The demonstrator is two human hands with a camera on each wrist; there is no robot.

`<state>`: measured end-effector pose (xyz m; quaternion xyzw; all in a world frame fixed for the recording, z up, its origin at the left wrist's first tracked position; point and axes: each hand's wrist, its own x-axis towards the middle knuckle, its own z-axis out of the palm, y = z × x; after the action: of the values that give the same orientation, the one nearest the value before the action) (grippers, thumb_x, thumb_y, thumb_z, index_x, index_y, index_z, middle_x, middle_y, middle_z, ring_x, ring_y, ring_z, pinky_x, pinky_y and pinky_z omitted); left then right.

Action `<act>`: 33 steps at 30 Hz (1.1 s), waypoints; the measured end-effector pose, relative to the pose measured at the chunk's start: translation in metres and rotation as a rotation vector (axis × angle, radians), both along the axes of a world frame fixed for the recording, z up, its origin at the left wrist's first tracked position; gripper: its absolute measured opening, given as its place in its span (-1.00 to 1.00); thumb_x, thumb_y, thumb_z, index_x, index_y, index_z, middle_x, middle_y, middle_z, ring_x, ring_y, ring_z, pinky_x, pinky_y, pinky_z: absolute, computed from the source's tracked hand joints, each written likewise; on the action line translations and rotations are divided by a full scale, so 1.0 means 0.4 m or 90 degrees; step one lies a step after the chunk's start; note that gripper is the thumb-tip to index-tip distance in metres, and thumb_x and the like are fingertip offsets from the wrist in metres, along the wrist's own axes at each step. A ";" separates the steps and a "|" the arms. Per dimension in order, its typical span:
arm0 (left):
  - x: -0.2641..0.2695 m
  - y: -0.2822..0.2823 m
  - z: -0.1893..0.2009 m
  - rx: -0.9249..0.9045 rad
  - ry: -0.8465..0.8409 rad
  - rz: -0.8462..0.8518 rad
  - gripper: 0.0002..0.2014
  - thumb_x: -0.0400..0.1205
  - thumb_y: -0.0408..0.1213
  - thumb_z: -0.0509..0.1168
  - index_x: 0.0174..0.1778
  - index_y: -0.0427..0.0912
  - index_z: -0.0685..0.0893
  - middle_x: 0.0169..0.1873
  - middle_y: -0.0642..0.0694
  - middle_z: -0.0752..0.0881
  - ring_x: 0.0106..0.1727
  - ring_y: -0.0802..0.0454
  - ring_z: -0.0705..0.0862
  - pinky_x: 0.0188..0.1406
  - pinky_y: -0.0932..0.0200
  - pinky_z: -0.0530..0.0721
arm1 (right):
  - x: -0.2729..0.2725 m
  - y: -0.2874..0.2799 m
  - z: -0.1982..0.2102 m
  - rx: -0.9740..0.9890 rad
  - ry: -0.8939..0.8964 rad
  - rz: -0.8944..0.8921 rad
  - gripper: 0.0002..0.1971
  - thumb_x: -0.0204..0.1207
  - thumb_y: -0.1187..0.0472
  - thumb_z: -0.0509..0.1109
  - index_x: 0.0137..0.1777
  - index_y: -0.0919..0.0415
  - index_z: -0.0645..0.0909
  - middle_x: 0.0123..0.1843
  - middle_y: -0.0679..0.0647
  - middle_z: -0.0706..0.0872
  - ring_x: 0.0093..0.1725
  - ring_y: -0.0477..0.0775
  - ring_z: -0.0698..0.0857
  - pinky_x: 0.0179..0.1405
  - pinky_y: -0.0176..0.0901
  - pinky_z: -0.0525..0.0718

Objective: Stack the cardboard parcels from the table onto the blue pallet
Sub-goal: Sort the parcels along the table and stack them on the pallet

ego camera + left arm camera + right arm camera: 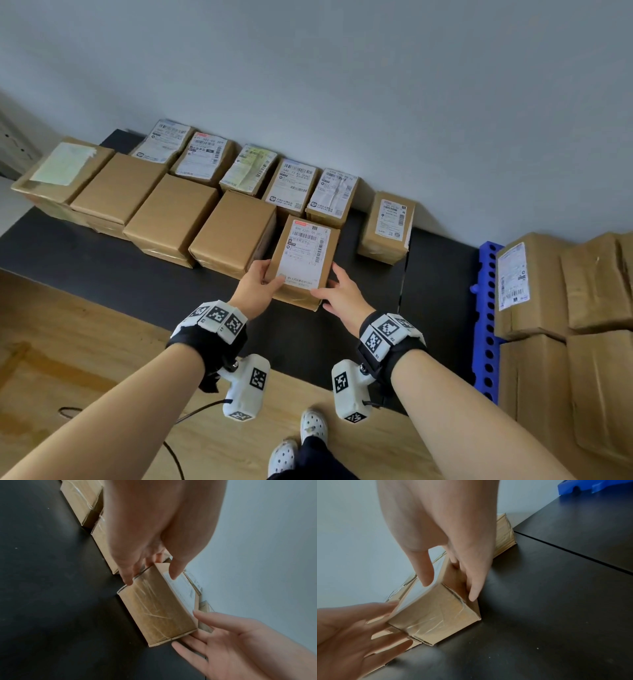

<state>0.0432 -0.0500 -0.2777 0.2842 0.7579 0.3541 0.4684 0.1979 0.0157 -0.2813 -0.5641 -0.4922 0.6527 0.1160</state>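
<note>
Your left hand (259, 281) and right hand (342, 294) clasp one labelled brown cardboard parcel (303, 255) on the black surface (102, 260); several parcels already sit on the blue plastic pallet (488, 308), about a dozen remain.

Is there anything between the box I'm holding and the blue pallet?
Nothing visible blocks it. Bare black table lies between the held parcel and the blue pallet. One labelled parcel sits farther back near the wall, off the direct path.

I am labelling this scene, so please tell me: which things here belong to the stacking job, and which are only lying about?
Belong to the job:
- labelled parcel, held by left hand and right hand
- other parcels on the table
- black table
- blue pallet
- parcels already stacked

Lying about:
- black cable
- wooden floor
</note>
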 end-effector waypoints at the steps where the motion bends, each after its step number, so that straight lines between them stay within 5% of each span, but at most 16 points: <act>1: 0.005 -0.010 0.001 0.000 -0.006 0.007 -0.48 0.64 -0.25 0.29 0.51 -0.20 0.30 0.37 -0.15 0.56 0.33 -0.04 0.58 0.36 -0.02 0.55 | 0.003 -0.006 0.004 0.000 -0.001 0.003 -0.22 0.52 0.39 0.39 0.65 -0.01 0.10 0.53 0.07 0.46 0.53 0.11 0.41 0.52 0.21 0.39; 9: 0.051 -0.057 0.083 0.058 -0.044 0.028 -0.57 0.64 -0.32 0.29 0.39 -0.20 0.34 0.37 -0.17 0.58 0.36 -0.05 0.57 0.35 0.02 0.55 | 0.058 -0.070 0.092 0.053 0.035 -0.004 -0.27 0.54 0.38 0.37 0.64 0.01 0.15 0.48 0.08 0.53 0.48 0.10 0.46 0.47 0.10 0.44; 18: 0.188 -0.083 0.265 0.183 -0.019 -0.023 -0.49 0.65 -0.33 0.26 0.54 -0.14 0.33 0.37 -0.10 0.58 0.38 -0.03 0.56 0.44 -0.10 0.49 | 0.212 -0.114 0.273 0.172 0.107 -0.032 -0.38 0.56 0.36 0.34 0.56 -0.04 0.28 0.43 0.03 0.57 0.44 0.06 0.48 0.40 0.03 0.44; 33: 0.663 -0.166 0.520 0.350 -0.012 -0.090 -0.53 0.63 -0.22 0.30 0.49 -0.06 0.43 0.28 0.06 0.63 0.29 0.03 0.60 0.37 0.02 0.52 | 0.708 -0.215 0.541 0.306 0.143 -0.064 -0.30 0.52 0.32 0.37 0.61 -0.05 0.20 0.42 0.04 0.58 0.42 0.08 0.51 0.50 0.12 0.42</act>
<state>0.3085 -0.1165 -0.0697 0.4491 0.6075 0.5156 0.4043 0.4812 -0.0704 -0.0651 -0.4679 -0.5884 0.5691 0.3331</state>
